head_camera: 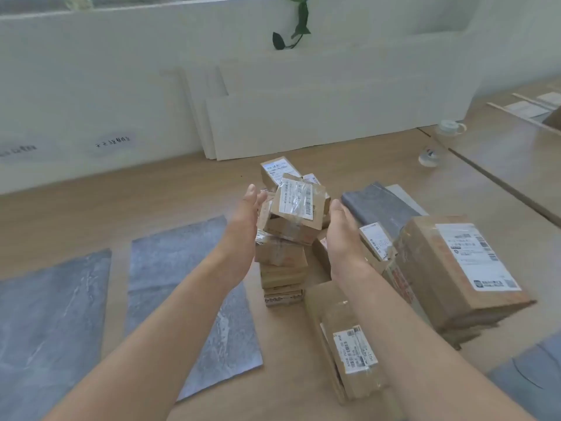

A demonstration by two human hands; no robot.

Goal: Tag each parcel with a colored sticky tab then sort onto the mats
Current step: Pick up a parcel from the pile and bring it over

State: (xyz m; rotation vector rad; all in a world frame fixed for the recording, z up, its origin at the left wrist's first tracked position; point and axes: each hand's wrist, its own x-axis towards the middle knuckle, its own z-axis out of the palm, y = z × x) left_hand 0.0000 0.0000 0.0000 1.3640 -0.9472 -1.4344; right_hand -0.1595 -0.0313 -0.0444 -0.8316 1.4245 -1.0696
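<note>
Cardboard top parcel (299, 205) sits tilted on a crooked stack (282, 268) at centre frame, between the open left hand (246, 220) and open right hand (343, 235), neither gripping. A clumsy squeeze could topple the stack across the bench (182, 202), missing the grey mats (188, 299) at lower left.

Bright, soft, even daylight. Brightest at window strip (182, 0) along top edge, washed out. White wall (91, 86) near overexposed, low contrast. Shadows faint, diffuse; soft one at foot of parcel stack (283, 268). Mild glare on taped label of top parcel (299, 202). Whole frame soft, hazy; label print unreadable. Large parcel (455, 268) at right smeared by blur. Wide-angle bend: floor seam (501, 189) and wall base curve toward edges.
</note>
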